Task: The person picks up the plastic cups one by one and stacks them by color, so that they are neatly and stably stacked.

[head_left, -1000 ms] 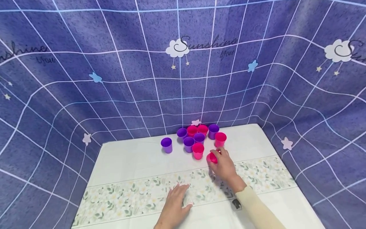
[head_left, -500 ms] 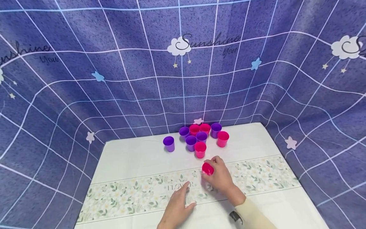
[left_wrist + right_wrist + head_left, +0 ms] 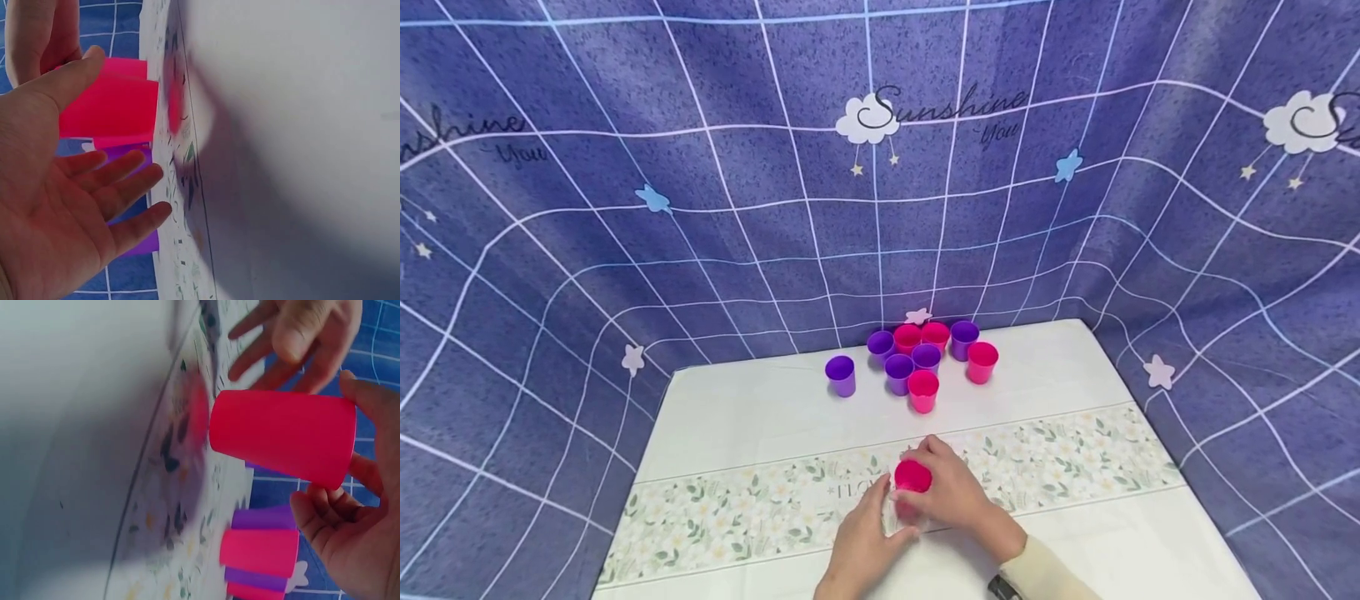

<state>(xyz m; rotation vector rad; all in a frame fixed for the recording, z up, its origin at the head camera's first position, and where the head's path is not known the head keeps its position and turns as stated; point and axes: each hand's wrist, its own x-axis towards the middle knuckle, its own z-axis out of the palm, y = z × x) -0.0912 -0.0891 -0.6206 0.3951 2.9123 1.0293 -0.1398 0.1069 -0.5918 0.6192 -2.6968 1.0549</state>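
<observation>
My right hand (image 3: 955, 492) grips a bright pink cup (image 3: 913, 477) near its rim, fingers on one side and thumb on the other. In the right wrist view the pink cup (image 3: 281, 437) is upright, its base close to the table; whether it touches is unclear. My left hand (image 3: 861, 537) is beside the cup at its left, palm toward it. In the left wrist view the left hand's fingers (image 3: 125, 194) are spread and hold nothing, and its thumb overlaps the cup; contact cannot be told.
Several purple and pink cups stand grouped at the back, with a pink cup (image 3: 923, 392) in front and another pink cup (image 3: 982, 362) at the right. One purple cup (image 3: 841, 377) stands apart on the left. Blue grid-patterned curtains (image 3: 760, 208) enclose the white table (image 3: 737, 417).
My right hand has brought the pink cup from near the group toward the front left, up to the left hand. The left hand has stayed nearly in place; the other cups have not moved.
</observation>
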